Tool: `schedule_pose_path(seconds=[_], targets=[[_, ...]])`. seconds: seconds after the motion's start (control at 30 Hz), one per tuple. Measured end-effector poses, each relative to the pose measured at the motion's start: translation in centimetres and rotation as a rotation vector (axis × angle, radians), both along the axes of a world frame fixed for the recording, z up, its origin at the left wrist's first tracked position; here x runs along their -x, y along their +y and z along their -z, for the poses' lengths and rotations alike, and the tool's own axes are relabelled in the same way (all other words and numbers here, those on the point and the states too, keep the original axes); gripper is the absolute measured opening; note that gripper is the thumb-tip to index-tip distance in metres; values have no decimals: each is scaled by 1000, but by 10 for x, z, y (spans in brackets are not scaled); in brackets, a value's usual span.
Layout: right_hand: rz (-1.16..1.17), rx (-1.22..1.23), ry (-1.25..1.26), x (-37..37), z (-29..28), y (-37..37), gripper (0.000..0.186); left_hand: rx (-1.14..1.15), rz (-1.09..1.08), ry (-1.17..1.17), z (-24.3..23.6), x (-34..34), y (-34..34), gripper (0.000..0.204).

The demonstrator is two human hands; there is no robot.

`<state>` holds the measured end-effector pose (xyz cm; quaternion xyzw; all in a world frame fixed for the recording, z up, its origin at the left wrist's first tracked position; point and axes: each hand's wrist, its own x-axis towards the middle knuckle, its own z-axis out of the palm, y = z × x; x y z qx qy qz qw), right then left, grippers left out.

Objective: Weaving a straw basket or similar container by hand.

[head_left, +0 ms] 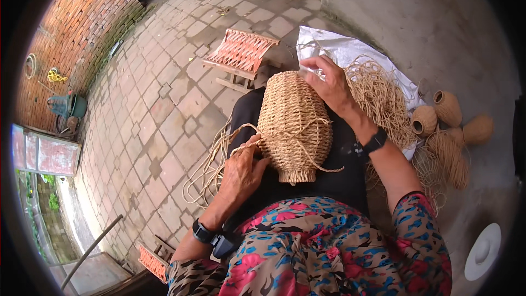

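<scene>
A woven straw-coloured basket (290,115), vase-like with a narrow foot, lies across my dark-trousered lap, its foot towards me. Twisted cord (249,126) loops at its left side, and loose ends cross its front. My left hand (245,170) is closed at the basket's left edge, fingers pinching the cord there. Beside the far right end of the basket, my right hand (331,85) is raised with thumb and forefinger apart. I make out nothing between them. More slack cord (211,170) trails down left of my knee.
To the right, a heap of cord (381,96) lies on a white sheet (323,38). Several brown woven vessels (448,108) and a cord bundle (449,159) lie beyond it. Ahead stands a low stool (241,52) with a red woven seat. A grey wall (422,16) rises at the right.
</scene>
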<state>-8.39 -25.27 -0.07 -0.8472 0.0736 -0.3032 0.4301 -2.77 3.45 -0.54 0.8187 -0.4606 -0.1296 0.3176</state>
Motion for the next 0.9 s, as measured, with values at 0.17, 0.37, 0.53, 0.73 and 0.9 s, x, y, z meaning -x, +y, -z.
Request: schedule_pose_path(seconds=[0.17, 0.37, 0.53, 0.73, 0.9], targets=[[-141, 426, 1, 50, -36, 68, 30, 25, -79, 230, -12, -1, -8, 53], [-54, -588, 41, 64, -11, 56, 10, 258, -105, 507, -5, -9, -22, 32], [-17, -880, 110, 76, -2, 47, 13, 238, 111, 432, -22, -15, -36, 21], [-69, -945, 54, 77, 3, 49, 15, 296, 264, 1, -29, -8, -63, 31], [-99, -979, -9, 81, 9, 48, 14, 284, 208, 185, -20, -10, -66, 16]])
